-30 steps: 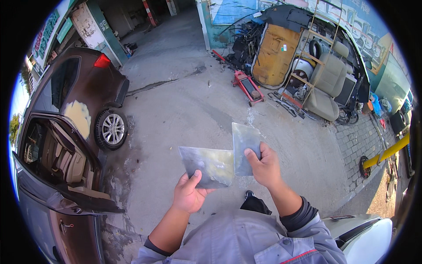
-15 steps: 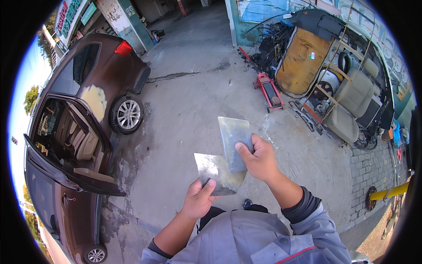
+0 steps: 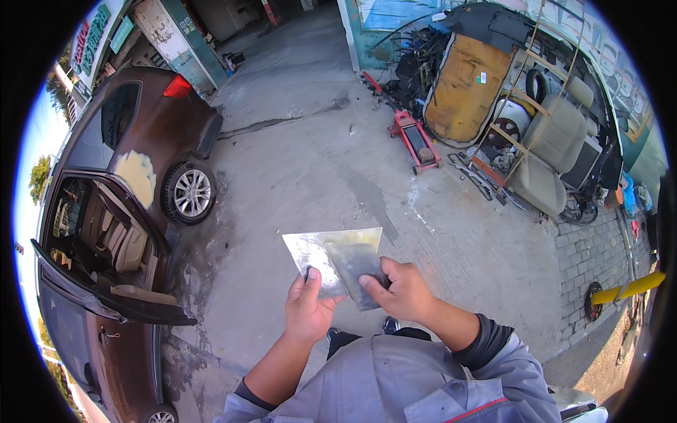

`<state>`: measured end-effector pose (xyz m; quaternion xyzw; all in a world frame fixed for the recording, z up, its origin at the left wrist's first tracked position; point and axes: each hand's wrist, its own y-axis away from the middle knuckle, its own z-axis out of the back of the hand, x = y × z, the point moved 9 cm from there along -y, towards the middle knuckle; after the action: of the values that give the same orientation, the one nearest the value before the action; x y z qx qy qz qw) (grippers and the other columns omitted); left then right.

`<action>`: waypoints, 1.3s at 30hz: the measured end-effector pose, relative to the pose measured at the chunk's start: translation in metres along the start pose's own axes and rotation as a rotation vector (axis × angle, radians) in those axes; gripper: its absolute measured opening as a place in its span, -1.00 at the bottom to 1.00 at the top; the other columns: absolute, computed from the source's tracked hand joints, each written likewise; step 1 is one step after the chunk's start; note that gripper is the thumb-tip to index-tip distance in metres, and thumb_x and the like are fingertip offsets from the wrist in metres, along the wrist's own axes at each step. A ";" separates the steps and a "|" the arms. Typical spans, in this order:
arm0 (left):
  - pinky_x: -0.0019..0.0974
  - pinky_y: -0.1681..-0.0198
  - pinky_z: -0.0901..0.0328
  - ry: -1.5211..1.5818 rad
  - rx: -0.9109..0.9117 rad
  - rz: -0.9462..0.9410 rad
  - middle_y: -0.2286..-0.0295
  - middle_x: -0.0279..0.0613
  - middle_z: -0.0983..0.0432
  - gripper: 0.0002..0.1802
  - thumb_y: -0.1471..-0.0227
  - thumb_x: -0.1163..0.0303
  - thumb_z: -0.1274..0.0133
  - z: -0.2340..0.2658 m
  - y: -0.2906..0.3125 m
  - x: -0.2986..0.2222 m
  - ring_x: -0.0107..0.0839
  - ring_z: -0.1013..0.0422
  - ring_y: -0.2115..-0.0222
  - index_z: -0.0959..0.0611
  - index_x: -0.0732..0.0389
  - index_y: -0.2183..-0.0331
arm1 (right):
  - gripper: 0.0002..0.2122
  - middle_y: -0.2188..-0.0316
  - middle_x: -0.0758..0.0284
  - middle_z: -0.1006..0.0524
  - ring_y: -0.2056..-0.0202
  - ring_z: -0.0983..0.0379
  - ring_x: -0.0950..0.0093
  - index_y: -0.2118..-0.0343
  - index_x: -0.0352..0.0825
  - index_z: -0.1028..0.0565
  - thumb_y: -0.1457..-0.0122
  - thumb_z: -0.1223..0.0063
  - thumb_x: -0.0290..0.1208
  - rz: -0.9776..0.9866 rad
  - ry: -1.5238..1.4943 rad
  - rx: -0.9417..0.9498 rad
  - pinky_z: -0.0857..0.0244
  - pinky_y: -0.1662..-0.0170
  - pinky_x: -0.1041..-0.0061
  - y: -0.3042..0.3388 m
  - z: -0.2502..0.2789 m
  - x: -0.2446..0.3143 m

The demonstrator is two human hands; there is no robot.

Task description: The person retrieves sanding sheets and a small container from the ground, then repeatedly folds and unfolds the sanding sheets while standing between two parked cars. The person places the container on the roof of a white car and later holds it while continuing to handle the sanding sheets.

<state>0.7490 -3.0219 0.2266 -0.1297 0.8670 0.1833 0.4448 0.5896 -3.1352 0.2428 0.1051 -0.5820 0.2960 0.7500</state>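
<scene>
My left hand (image 3: 307, 309) grips a shiny flat metal filler spreader (image 3: 305, 248), the thumb on its face and the wide edge away from me. My right hand (image 3: 402, 290) pinches a dull grey filler spreader (image 3: 356, 266), tilted and lying across the front of the left one. The two blades overlap, and the grey one hides part of the shiny one. Smudged residue shows on both faces. I hold them above the concrete floor, in front of my body. To the left stands a brown car (image 3: 159, 120) with a pale filler patch (image 3: 136, 178) above its rear wheel.
The car's open door (image 3: 116, 299) juts out at my left. A red floor jack (image 3: 415, 141) stands ahead to the right, before a pile with a yellow-brown panel (image 3: 465, 92) and a beige car seat (image 3: 543, 176). A yellow pole (image 3: 627, 287) sticks in at the right edge.
My right hand has lowered its spreader, which now lies lower across the other blade. My left hand has turned the shiny spreader and shifted slightly left. The whole view has shifted a little.
</scene>
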 end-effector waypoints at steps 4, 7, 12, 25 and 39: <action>0.28 -0.21 -0.36 0.073 0.019 -0.050 -0.18 -0.06 -0.44 -0.47 -0.45 0.14 0.05 -0.006 -0.011 -0.004 -0.03 -0.44 -0.19 -0.36 0.25 -0.26 | -0.75 0.57 0.37 -0.56 0.52 -0.42 0.66 0.35 -0.37 -0.51 -0.37 -0.22 -0.28 -0.084 -0.066 0.007 -0.34 0.45 0.42 0.008 0.014 -0.037; 0.25 -0.26 -0.32 0.186 0.047 -0.095 -0.16 -0.06 -0.46 -0.49 -0.44 0.19 0.02 -0.005 -0.015 -0.007 -0.06 -0.44 -0.18 -0.41 0.29 -0.23 | -0.82 0.40 0.44 -0.62 0.39 -0.49 0.64 0.24 -0.37 -0.57 -0.42 -0.15 -0.33 -0.262 -0.600 -0.354 -0.38 0.31 0.46 0.003 0.059 -0.087; 0.13 -0.22 -0.37 0.226 0.089 0.150 -0.10 -0.11 -0.55 -0.58 -0.40 0.29 -0.02 0.001 -0.015 0.019 -0.13 -0.48 -0.15 -0.50 0.27 -0.17 | -0.84 0.24 0.47 -0.63 0.21 -0.50 0.69 0.05 -0.37 -0.62 -0.43 -0.12 -0.42 -0.257 -0.843 -0.386 -0.40 0.16 0.54 0.006 0.075 -0.096; 0.04 -0.18 -0.40 0.121 -0.140 0.068 -0.11 -0.12 -0.53 -0.57 -0.34 0.50 0.06 0.050 -0.015 0.036 -0.17 -0.49 -0.13 -0.44 0.25 -0.21 | -0.85 0.50 0.17 -0.52 0.42 -0.49 0.34 0.23 -0.40 -0.60 -0.30 -0.20 -0.41 -0.266 0.261 0.028 -0.38 0.32 0.30 0.027 0.045 -0.101; -0.24 -0.09 -0.36 -0.735 -0.054 -0.091 0.09 -0.06 -0.66 -0.69 -0.29 0.51 0.06 0.007 -0.008 0.076 -0.32 -0.54 0.05 -0.61 0.39 -0.01 | -0.81 0.33 0.13 -0.60 0.33 -0.60 0.09 0.10 -0.35 -0.62 -0.28 -0.13 -0.43 0.485 0.378 -0.248 -0.49 0.28 0.15 0.023 0.012 0.000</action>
<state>0.7137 -3.0306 0.1588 -0.1057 0.6377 0.2205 0.7304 0.5671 -3.1223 0.2421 -0.1854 -0.4723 0.4073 0.7594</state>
